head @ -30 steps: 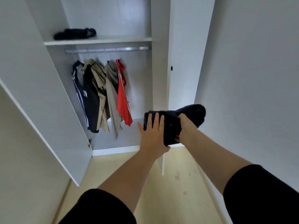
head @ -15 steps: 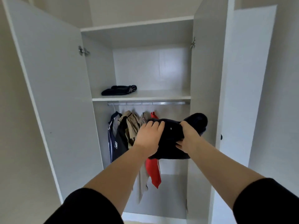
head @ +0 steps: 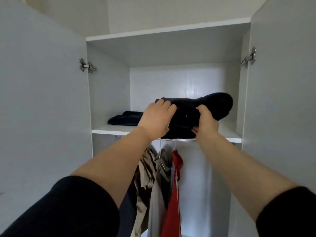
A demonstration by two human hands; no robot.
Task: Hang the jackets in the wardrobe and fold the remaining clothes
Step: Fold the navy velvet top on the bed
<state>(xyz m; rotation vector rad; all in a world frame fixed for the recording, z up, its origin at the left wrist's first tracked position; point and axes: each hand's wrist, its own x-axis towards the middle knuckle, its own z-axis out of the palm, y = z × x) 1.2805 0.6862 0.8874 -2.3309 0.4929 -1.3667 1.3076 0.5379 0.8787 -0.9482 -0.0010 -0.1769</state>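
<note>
While the left hand [head: 156, 119] curls over its left end and the right hand [head: 206, 121] pinches its front edge, the folded dark navy fabric bundle [head: 210, 105] is at the front lip of the white wardrobe shelf [head: 109, 130], raised from rail height half a second ago; whether it rests there is unclear.

I am holding both arms stretched forward and up, my left hand [head: 156, 119] and right hand [head: 206, 122] gripping the folded dark garment [head: 216, 103] with curled fingers.
</note>
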